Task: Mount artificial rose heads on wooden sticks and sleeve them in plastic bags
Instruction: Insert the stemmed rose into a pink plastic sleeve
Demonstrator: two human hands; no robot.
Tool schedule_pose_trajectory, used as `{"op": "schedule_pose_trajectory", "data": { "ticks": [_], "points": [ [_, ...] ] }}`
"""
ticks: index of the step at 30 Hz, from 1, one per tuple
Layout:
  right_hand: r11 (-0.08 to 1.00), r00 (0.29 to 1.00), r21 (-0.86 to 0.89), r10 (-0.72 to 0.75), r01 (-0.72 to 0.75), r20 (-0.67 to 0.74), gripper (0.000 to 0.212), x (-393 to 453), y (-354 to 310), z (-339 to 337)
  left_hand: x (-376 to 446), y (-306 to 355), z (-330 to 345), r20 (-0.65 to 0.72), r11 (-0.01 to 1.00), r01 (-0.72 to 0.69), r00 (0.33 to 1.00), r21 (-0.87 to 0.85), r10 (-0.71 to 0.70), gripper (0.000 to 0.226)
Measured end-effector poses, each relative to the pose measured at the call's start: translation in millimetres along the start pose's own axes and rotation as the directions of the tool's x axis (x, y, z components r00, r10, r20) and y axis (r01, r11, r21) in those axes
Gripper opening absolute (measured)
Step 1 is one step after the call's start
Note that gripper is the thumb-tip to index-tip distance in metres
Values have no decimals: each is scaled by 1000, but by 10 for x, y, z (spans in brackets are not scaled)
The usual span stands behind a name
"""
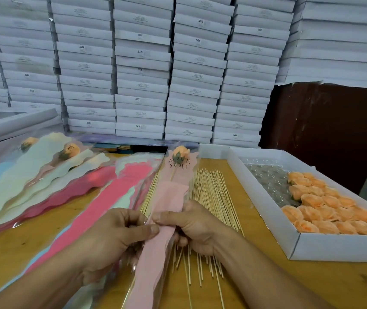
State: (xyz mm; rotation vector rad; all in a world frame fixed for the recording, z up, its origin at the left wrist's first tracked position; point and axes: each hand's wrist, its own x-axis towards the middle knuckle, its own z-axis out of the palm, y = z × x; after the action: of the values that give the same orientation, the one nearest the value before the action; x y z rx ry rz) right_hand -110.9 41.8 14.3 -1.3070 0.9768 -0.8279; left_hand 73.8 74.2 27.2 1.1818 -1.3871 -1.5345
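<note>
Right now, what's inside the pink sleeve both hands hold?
Inside the pink sleeve: a peach rose head on a wooden stick, under LOVE YOU lettering. The pink liner hides the stick's lower part; left hand, right hand.

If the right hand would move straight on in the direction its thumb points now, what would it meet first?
Most likely the left hand: the right hand pinches the pink plastic sleeve with its thumb aimed leftward, and the left thumb already presses the same sleeve right beside it. Depth is hard to judge in this one view.
</note>
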Motion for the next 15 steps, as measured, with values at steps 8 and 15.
{"op": "schedule_pose_trajectory", "data": {
  "ticks": [8, 15],
  "points": [
    [996, 999, 86, 6, -1, -47, 40, 21, -31, -23, -5, 30, -136, 19, 999, -31, 999, 44, 30, 30],
    [986, 997, 166, 29, -17, -69, 59, 27, -55, -92, 8, 83, -414, -18, 991, -100, 995, 86, 101, 24]
  ]
}}
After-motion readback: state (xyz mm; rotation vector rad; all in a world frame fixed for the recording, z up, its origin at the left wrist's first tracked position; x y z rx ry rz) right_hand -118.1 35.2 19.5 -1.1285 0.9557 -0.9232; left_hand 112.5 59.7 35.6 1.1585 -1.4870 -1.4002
